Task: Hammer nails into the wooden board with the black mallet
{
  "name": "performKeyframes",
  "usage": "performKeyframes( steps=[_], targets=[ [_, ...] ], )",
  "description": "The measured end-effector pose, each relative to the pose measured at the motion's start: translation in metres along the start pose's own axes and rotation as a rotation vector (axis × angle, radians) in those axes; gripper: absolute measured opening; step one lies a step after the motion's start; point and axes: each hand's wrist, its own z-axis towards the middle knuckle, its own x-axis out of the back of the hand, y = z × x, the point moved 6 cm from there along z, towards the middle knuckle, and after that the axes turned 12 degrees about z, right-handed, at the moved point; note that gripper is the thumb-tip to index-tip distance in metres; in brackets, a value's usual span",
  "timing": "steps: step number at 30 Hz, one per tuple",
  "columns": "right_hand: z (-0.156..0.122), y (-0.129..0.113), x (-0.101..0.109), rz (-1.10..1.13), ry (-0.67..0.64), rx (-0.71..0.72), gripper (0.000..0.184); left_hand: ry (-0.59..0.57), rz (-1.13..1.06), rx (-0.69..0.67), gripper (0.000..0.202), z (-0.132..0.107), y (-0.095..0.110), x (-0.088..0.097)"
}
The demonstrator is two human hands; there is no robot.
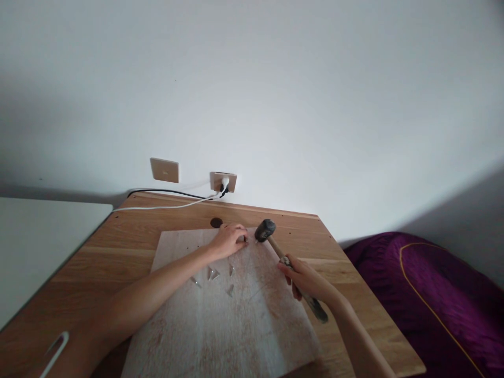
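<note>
My right hand is wrapped around the worn handle of a hammer. The hammer's dark head is low over the far right part of a pale, scuffed wooden board. Just left of the head, my left hand rests on the board with thumb and fingers curled together. Whatever is between those fingertips is too small to make out. A tiny light piece shows beside the hammer head. Several small clear or whitish pieces lie scattered on the board, nearer me than my left hand; their kind is unclear.
The board lies on a wooden table against a white wall. A black and a white cable run along the back edge to a wall socket. Purple fabric bulges beyond the right edge; a white surface adjoins the left.
</note>
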Motion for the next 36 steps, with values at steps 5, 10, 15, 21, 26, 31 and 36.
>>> performKeyframes(
  steps=[5,10,15,21,26,31,36],
  targets=[
    [0.001,0.001,-0.007,0.123,0.11,0.029,0.043,0.045,-0.016,-0.007,0.015,0.001,-0.001,-0.002],
    [-0.009,0.006,-0.015,0.231,0.216,0.036,0.047,0.049,-0.084,-0.021,0.008,0.001,-0.001,-0.005],
    [-0.02,0.012,-0.023,0.273,0.257,0.032,0.05,0.05,-0.079,-0.014,0.009,0.002,0.001,-0.003],
    [-0.032,-0.001,-0.029,0.273,0.336,0.071,0.051,0.026,-0.083,-0.042,0.007,0.002,0.0,-0.006],
    [-0.035,-0.034,-0.042,0.256,0.317,0.146,0.048,0.051,-0.048,-0.019,0.06,0.0,-0.006,-0.008],
    [-0.028,-0.048,-0.055,0.176,0.238,0.13,0.045,0.072,-0.091,-0.024,0.061,0.0,-0.007,-0.007],
    [-0.04,-0.034,-0.043,0.319,0.383,0.156,0.048,0.073,-0.162,-0.024,0.026,0.001,-0.008,-0.008]
  ],
)
